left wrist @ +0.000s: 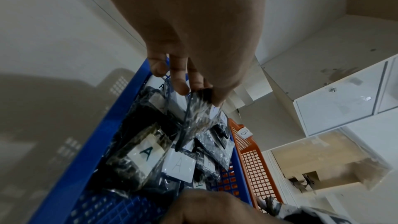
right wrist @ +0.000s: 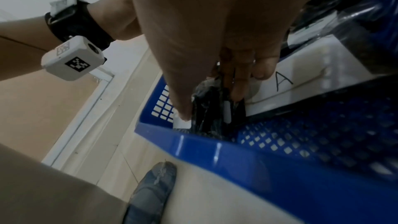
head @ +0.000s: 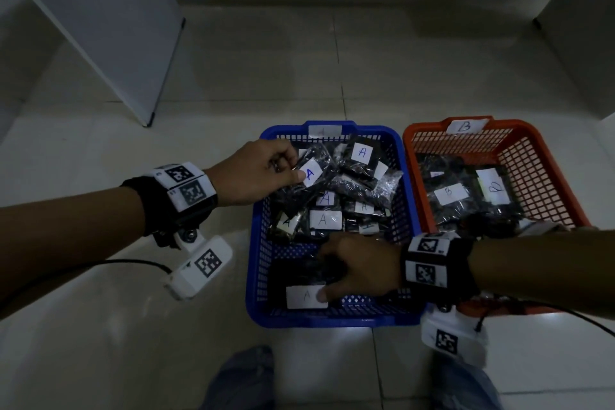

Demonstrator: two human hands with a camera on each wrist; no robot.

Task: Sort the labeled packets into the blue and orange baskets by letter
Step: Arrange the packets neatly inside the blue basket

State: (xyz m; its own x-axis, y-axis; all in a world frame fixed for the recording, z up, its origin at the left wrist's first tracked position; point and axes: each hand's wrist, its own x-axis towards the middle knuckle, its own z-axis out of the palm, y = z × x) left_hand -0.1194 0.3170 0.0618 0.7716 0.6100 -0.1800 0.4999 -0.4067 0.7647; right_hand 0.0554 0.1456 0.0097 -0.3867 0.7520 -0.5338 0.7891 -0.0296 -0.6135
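The blue basket (head: 332,319) sits on the floor and holds several black packets with white "A" labels. To its right the orange basket (head: 412,156), tagged "B", holds B packets (head: 449,195). My left hand (head: 289,170) pinches the top edge of an A packet (head: 311,173) over the far left of the blue basket; the left wrist view shows the packet (left wrist: 198,113) hanging from that hand (left wrist: 200,94). My right hand (head: 324,276) reaches into the near end of the blue basket and grips a black packet labeled A (head: 306,297), thumb and fingers around it (right wrist: 206,108).
A white cabinet panel (head: 109,33) stands on the tiled floor at the back left, and more white furniture (head: 585,43) is at the right. My shoes (head: 243,376) are just in front of the baskets. Cables trail from both wrist cameras.
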